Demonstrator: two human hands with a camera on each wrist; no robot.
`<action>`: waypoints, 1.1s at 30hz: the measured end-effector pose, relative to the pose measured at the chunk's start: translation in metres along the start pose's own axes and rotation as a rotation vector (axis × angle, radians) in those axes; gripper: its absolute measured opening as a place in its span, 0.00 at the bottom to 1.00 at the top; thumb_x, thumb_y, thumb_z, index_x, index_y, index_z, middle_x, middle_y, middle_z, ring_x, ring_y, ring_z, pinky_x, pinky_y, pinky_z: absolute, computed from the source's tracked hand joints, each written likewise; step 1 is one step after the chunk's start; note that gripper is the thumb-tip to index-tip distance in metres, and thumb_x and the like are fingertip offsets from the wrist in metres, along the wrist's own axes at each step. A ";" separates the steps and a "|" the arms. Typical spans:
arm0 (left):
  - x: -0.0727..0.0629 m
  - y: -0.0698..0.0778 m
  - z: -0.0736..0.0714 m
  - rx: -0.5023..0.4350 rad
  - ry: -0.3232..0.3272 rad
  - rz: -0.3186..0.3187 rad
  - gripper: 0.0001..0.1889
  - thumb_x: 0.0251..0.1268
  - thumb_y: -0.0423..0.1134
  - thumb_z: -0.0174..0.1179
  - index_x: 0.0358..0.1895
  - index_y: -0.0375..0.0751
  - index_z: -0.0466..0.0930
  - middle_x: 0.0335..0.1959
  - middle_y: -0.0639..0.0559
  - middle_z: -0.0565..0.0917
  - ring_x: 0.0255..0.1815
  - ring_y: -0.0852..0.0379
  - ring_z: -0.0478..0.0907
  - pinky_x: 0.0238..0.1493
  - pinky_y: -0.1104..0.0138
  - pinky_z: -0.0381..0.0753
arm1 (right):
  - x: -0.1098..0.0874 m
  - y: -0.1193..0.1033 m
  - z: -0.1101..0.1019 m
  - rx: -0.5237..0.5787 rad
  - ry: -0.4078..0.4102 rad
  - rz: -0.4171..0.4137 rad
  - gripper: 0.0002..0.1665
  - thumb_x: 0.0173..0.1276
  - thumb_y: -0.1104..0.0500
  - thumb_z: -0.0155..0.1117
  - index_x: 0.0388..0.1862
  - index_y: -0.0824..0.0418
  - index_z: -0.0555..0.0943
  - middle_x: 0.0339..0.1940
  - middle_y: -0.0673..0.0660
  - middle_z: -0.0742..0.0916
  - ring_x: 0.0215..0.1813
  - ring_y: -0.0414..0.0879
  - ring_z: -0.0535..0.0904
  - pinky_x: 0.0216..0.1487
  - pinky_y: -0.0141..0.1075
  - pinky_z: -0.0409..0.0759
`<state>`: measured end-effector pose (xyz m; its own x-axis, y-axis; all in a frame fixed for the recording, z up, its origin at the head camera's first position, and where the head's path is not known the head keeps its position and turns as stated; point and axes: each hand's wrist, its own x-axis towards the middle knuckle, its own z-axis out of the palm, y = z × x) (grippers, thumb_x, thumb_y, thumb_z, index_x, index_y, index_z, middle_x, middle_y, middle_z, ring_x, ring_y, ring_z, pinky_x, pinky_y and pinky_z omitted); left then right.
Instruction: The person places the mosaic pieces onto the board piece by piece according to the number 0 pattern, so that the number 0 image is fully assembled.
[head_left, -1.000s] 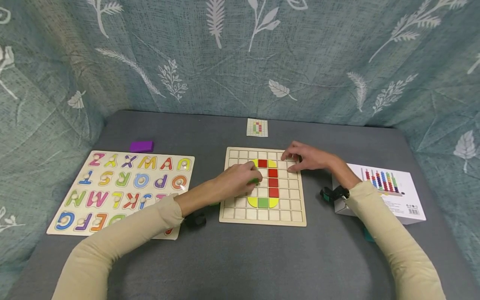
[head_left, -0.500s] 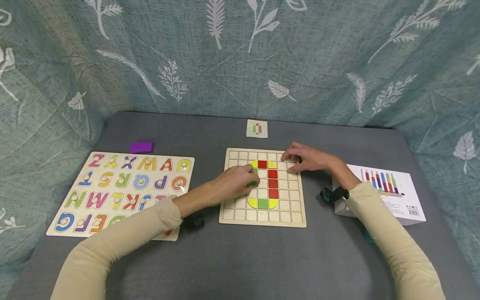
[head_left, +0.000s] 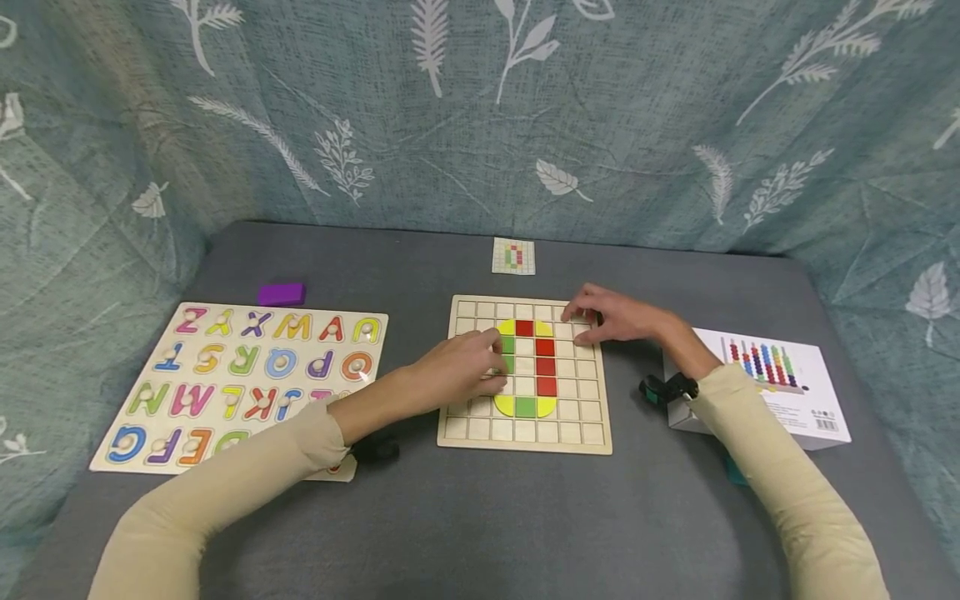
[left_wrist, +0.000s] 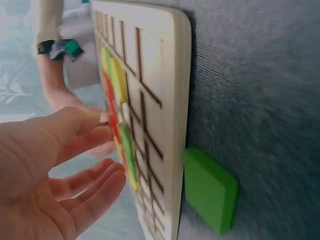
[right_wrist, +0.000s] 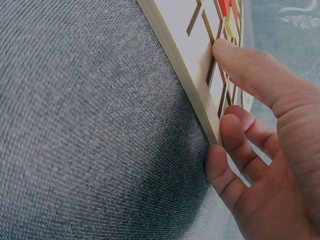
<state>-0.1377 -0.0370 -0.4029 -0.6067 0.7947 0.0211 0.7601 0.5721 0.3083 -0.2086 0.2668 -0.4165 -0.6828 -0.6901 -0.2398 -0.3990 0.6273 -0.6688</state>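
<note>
My left hand (head_left: 461, 371) is over the left part of a wooden grid board (head_left: 581, 435), fingers bent and apart. In the left wrist view nothing shows between its fingers, and the fingertips are close to the tiles. Two green tiles (head_left: 509, 364) lie in a column just right of those fingers. Red tiles (head_left: 546, 367), another green tile (head_left: 526, 407) and yellow rounded corner tiles (head_left: 505, 406) complete an oblong ring. My right hand (head_left: 618, 315) rests at the board's upper right edge. In the right wrist view its thumb (right_wrist: 240, 62) touches the grid and its other fingers meet the rim.
An alphabet peg puzzle (head_left: 247, 333) lies at the left, with a purple block (head_left: 282, 294) behind it. A small pattern card (head_left: 513, 257) sits beyond the board. A white box (head_left: 795, 400) stands at the right. A green block (left_wrist: 207, 190) lies beside the board's left edge.
My left hand has drawn back slightly to the left, and its fingers have come off a green tile. Two green tiles now show in the left column. The right hand stays in place.
</note>
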 end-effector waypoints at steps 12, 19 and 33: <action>-0.085 -0.007 -0.010 -0.099 0.089 -0.146 0.13 0.61 0.41 0.66 0.49 0.47 0.85 0.42 0.54 0.80 0.30 0.63 0.72 0.30 0.73 0.70 | 0.000 0.001 -0.001 -0.006 -0.004 0.011 0.20 0.65 0.58 0.66 0.55 0.61 0.78 0.46 0.60 0.73 0.41 0.47 0.69 0.47 0.43 0.70; -0.116 -0.010 -0.012 -0.161 0.181 -0.280 0.15 0.59 0.40 0.68 0.50 0.49 0.84 0.44 0.57 0.81 0.35 0.62 0.79 0.30 0.73 0.72 | 0.000 0.001 0.000 -0.003 0.001 0.017 0.20 0.65 0.57 0.67 0.56 0.60 0.79 0.46 0.60 0.74 0.42 0.47 0.70 0.48 0.44 0.71; -0.123 -0.008 0.000 -0.165 0.205 -0.272 0.15 0.58 0.39 0.68 0.50 0.46 0.84 0.47 0.55 0.80 0.33 0.62 0.77 0.29 0.73 0.71 | 0.000 0.001 -0.001 0.013 -0.009 0.023 0.20 0.66 0.57 0.66 0.57 0.60 0.78 0.46 0.60 0.73 0.43 0.47 0.70 0.48 0.43 0.71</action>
<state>-0.0690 -0.1390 -0.4077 -0.8280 0.5514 0.1016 0.5268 0.7029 0.4779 -0.2097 0.2674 -0.4168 -0.6858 -0.6791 -0.2618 -0.3754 0.6382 -0.6721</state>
